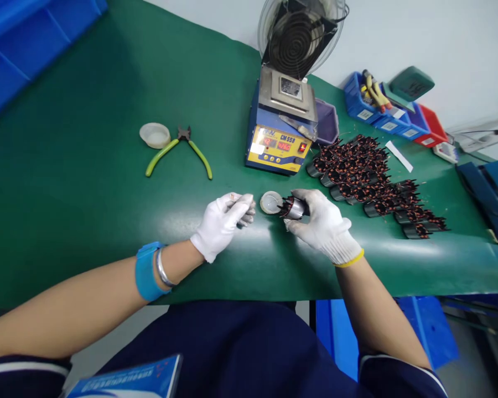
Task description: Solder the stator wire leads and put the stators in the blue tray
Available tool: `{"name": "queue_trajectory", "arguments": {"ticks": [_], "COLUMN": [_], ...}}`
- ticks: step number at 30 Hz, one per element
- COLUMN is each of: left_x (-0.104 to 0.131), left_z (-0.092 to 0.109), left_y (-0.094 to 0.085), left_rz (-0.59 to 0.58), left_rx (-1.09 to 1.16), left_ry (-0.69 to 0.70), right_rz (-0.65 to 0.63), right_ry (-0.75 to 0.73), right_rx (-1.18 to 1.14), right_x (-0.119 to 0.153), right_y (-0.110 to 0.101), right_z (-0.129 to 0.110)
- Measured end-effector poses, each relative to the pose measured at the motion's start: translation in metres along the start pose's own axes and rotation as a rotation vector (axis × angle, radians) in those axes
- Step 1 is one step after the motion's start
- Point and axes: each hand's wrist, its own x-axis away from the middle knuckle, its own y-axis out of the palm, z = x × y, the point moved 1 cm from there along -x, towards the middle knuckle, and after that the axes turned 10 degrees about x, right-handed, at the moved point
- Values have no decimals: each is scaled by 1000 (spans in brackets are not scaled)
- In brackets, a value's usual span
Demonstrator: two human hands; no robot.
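Observation:
My right hand (321, 221), in a white knit glove with a yellow cuff, is wrapped round a wound motor stator (295, 208). The stator lies tilted on its side, its dark prongs and copper windings facing left. Those prongs reach the edge of a small white dish (270, 202) with clear liquid in it. Left of the dish, my gloved left hand (226, 221) is closed, thumb pressed to the curled fingers. Whatever may be between those fingertips cannot be made out. A blue wrist strap (148, 271) and a silver bangle are on that arm.
Behind the hands stands a solder pot (280, 127) with a lit display and a fan (296, 44) behind it. Several stators (357, 171) stand in rows at right. Green-handled cutters (182, 143) and another white dish (155, 135) lie left. Bins (359, 102) line the wall.

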Motion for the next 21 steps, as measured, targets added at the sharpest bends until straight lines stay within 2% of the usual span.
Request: {"name": "queue_trajectory", "arguments": {"ticks": [6, 10, 13, 17, 21], "left_x": [0, -1, -2, -1, 0], "left_z": [2, 4, 4, 6, 8], "left_y": [-4, -6, -7, -6, -5], "left_rz": [-40, -38, -45, -48, -35], "left_rx": [-11, -7, -15, -32, -41], "left_ry": [-35, -45, -42, -45, -63], "right_rz": [34, 230, 352, 324, 245], "right_ry": [-35, -134, -251, -298, -309], "right_rx": [-4, -13, 148, 398, 416], "right_x": [-6, -4, -4, -12, -18], "right_y": [-2, -4, -6, 2, 13], "right_z": [-2, 2, 0, -9, -14]}}
